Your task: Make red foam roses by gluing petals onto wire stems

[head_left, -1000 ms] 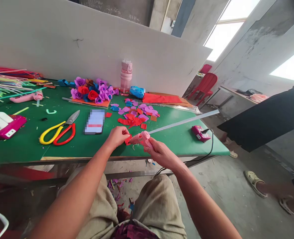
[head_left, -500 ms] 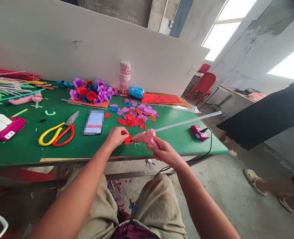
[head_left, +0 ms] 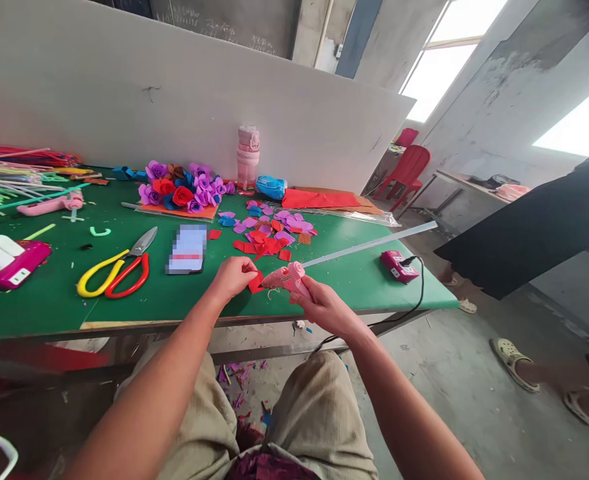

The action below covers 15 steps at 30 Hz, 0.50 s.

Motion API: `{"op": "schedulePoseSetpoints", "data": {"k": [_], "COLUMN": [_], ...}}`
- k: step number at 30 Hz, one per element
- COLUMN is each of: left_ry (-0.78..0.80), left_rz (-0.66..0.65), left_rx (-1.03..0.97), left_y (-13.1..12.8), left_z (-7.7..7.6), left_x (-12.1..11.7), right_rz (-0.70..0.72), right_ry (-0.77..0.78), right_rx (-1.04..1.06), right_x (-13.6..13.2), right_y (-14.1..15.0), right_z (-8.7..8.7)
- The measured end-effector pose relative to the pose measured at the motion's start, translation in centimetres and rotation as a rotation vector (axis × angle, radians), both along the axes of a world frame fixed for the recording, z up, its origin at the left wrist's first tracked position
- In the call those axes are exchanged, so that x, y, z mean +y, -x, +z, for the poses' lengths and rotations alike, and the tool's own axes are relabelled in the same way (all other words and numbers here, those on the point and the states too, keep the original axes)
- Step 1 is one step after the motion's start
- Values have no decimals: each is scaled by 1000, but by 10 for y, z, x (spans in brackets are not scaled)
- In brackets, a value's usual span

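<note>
Glue gun [head_left: 288, 278] in inward-slanted right hand [head_left: 326, 309]

Along its front edge, right of centre, the green table [head_left: 374, 291] lies open. Behind that strip slants a long translucent stick [head_left: 369, 245]; a magenta socket block [head_left: 398, 267] obstructs the right end, red-and-yellow-handled metal scissors [head_left: 136, 253] the left.

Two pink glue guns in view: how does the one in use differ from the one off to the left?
The held glue gun is in the right hand; the spare glue gun lies on the green table. A long translucent stick extends from the held glue gun's back; none that long shows on the spare glue gun. Both are pink.
</note>
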<state>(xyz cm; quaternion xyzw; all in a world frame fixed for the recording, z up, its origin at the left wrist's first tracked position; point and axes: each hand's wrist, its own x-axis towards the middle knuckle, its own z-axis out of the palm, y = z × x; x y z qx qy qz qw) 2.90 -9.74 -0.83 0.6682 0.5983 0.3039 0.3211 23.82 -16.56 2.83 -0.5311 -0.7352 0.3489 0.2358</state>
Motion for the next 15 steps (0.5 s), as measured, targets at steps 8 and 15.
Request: {"op": "schedulePoseSetpoints", "data": {"k": [8, 15], "left_ry": [-9, -12], "left_rz": [4, -9], "left_rx": [6, 1], "left_y": [0, 1], "left_z": [0, -2], "left_x": [-1, 0], "right_rz": [13, 27], "right_ry": [-60, -108], "right_rx": [-38, -97], "right_x": [0, 1], "right_y": [0, -1], "right_z": [1, 0]}}
